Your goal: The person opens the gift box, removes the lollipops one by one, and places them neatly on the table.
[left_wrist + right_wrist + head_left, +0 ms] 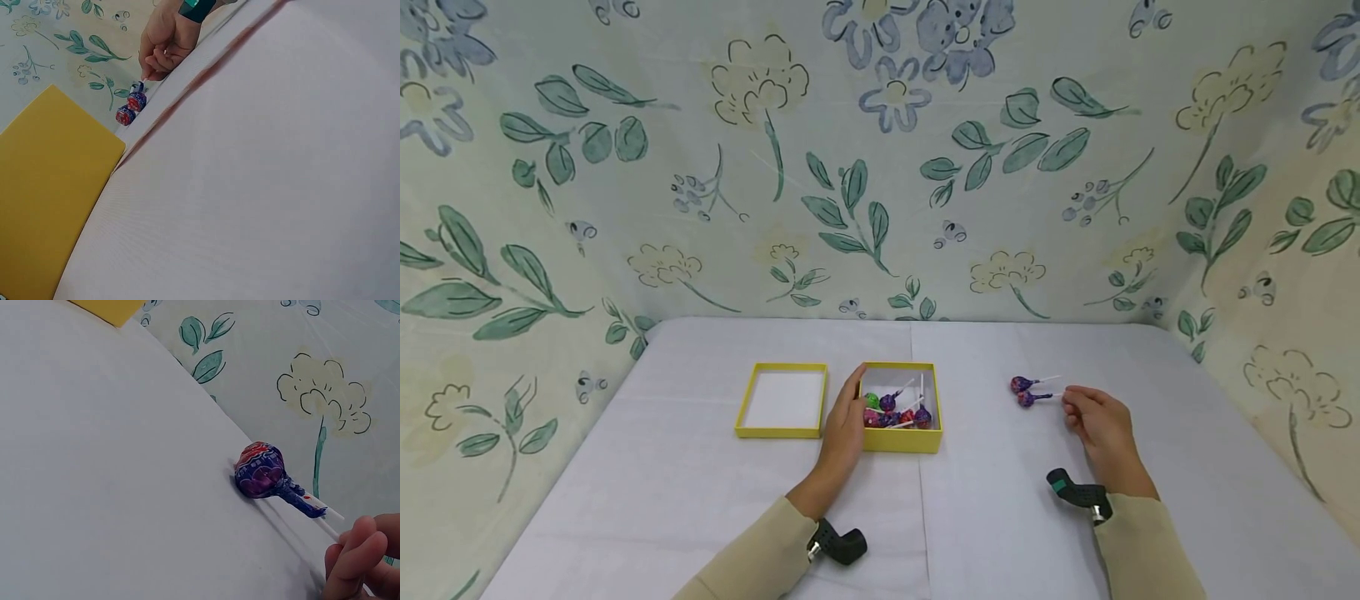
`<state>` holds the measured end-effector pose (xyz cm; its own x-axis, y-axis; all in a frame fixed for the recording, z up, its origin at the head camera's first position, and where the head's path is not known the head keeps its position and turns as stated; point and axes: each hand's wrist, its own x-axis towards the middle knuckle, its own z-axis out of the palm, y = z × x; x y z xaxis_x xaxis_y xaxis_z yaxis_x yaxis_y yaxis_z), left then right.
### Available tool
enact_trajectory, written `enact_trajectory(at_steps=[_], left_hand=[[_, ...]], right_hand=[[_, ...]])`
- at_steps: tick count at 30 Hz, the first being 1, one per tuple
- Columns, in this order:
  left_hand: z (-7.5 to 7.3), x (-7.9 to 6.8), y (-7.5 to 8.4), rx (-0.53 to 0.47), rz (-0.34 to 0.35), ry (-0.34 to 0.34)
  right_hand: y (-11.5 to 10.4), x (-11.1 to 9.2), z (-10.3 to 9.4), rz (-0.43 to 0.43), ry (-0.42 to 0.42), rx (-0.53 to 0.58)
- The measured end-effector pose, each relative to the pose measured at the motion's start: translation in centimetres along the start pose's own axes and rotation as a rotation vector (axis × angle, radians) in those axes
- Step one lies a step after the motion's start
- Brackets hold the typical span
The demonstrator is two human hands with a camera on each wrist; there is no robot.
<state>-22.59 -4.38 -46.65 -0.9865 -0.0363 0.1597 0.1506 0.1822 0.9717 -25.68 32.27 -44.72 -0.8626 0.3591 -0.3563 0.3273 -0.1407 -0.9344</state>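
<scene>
My left hand [845, 429] rests along the left side of a yellow box [901, 442], fingers at its far left corner. Inside the box lie several wrapped lollipops, among them a green one [872, 400] and purple ones [922, 417]. Off to the right, my right hand [1099, 429] pinches the white stick of a purple lollipop [1025, 400]. Just behind that one lies a second purple lollipop [1019, 384], its stick pointing right. In the right wrist view, the pinched lollipop [259, 470] shows a purple and red wrapper, close over the white cloth.
A yellow-rimmed lid [778, 433] with a white inside lies left of the box. White cloth [977, 517] covers the table, with a crease running down its middle. A flower-patterned curtain [865, 167] hangs behind and at both sides.
</scene>
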Motion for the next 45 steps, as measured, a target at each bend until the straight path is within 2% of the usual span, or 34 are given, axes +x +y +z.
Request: enact_trajectory(at_steps=[12,19,38,45], left_hand=[[-0.1,0.1,-0.1,-0.024,-0.006,-0.015],[-0.2,0.1,-0.2,-0.015,-0.006,-0.010],[0.0,-0.1,-0.1,0.000,-0.002,0.007],[-0.1,-0.1,-0.1,0.006,-0.004,0.007]], right_hand=[[0.0,0.1,0.1,0.016,0.033,-0.020],[-0.1,0.2,0.0,-0.001,0.011,0.041],[-0.5,-0.3,-0.4,0.074,0.023,0.089],[-1.3,-1.0,-0.1,0.036,-0.003,0.099]])
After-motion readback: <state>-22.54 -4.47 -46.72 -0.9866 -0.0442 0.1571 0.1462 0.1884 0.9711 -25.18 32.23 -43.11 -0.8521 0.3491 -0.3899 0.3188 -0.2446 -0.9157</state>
